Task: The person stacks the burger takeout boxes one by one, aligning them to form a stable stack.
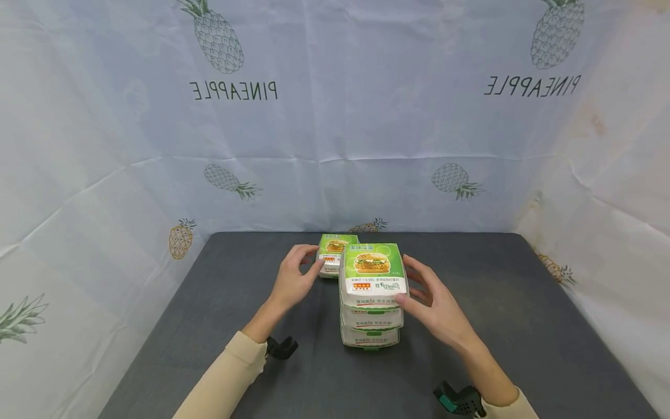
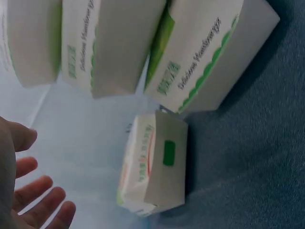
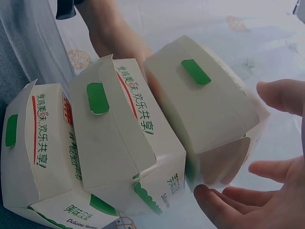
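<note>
Three green-and-white cardboard burger boxes stand stacked on the dark table: a top box with a burger picture on its lid, a middle box and a bottom box. My right hand is at the right side of the top box, its thumb at the front corner and a fingertip against the side in the right wrist view. Behind the stack, to the left, a single burger box sits on the table. My left hand is beside its left edge, fingers spread with nothing between them.
The dark table runs back to a pale cloth backdrop printed with pineapples, which also hangs along both sides. A black wrist camera is on the left wrist, another camera on the right.
</note>
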Motion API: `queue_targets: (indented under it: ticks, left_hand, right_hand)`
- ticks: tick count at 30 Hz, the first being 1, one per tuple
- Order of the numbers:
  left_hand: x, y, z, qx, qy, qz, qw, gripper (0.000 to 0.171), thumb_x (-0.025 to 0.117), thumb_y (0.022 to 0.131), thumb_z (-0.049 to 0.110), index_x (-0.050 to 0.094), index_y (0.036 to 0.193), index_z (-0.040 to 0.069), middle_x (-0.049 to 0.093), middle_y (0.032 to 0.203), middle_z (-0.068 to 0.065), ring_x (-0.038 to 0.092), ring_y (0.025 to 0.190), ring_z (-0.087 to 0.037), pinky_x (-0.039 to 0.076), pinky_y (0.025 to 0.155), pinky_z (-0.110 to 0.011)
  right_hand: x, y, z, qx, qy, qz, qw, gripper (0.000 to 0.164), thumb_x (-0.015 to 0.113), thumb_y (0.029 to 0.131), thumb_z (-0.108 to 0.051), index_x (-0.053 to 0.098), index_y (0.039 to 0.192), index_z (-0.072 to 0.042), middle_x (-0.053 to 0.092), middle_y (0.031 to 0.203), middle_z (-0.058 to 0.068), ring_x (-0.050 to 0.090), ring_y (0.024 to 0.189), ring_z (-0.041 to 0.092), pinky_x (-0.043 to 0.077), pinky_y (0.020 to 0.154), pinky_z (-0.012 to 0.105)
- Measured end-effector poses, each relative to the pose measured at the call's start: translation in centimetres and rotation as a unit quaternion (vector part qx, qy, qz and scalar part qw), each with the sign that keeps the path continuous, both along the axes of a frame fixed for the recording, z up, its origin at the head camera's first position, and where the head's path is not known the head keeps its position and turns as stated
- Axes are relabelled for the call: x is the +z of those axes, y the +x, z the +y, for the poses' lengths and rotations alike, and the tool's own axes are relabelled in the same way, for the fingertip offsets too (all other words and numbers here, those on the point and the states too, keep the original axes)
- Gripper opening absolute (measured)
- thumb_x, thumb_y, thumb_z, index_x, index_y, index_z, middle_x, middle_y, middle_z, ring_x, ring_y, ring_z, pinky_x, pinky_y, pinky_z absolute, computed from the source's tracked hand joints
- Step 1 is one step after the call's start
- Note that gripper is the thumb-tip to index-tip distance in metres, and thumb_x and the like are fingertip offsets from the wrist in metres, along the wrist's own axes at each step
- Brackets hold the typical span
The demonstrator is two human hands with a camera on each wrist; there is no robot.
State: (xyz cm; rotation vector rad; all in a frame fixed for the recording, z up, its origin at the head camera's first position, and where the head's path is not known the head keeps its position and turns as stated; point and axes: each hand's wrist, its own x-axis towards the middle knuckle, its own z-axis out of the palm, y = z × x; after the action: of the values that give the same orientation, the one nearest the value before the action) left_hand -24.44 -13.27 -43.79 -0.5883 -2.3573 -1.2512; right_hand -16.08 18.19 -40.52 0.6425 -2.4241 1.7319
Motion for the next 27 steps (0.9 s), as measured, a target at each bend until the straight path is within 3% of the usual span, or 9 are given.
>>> queue_targets:
  ticks: [8,14,19,27]
  left_hand:
    - [-1.1,-2.3,0.4,0.04,-0.049,-0.079,0.9949,0.056,0.07,0.099,0.031,0.055,0.143,0.0,0.048,0.144,-0.019,0.047,0.133,-0.037,0.039,0.106,-0.058]
    - [-2.4,-4.4,0.6,0.033,-0.064,-0.138,0.9879,0.073,0.072,0.096,0.04,0.045,0.152,0.004,0.036,0.154,-0.023,0.036,0.142,-0.042,0.034,0.11,-0.063]
    - [-3.6,-5.7,0.7,0.023,-0.082,-0.193,0.9775,0.083,0.073,0.094,0.044,0.035,0.159,0.011,0.025,0.16,-0.022,0.029,0.146,-0.042,0.035,0.109,-0.063]
    - [-4.9,-6.7,1.3,0.001,-0.057,-0.22,0.9738,0.092,0.077,0.089,0.043,0.03,0.161,0.011,0.017,0.162,-0.028,0.025,0.147,-0.049,0.032,0.109,-0.065]
  right_hand:
    - [0.0,-0.1,-0.1,-0.003,0.003,-0.002,1.0,0.072,0.068,0.099,-0.015,0.03,0.16,-0.012,0.03,0.161,0.01,0.035,0.145,0.038,0.041,0.102,0.018]
    - [-0.1,-0.1,-0.2,-0.007,0.009,-0.005,1.0,0.072,0.069,0.098,-0.016,0.031,0.16,-0.015,0.031,0.16,0.009,0.036,0.144,0.037,0.042,0.103,0.022]
    - [0.0,0.0,-0.2,-0.011,0.017,-0.002,1.0,0.074,0.069,0.098,-0.017,0.029,0.16,-0.013,0.031,0.16,0.01,0.036,0.144,0.039,0.044,0.107,0.037]
    - [0.1,0.1,-0.1,-0.013,0.02,-0.002,1.0,0.076,0.07,0.098,-0.018,0.028,0.161,-0.014,0.031,0.161,0.012,0.037,0.143,0.037,0.044,0.107,0.051]
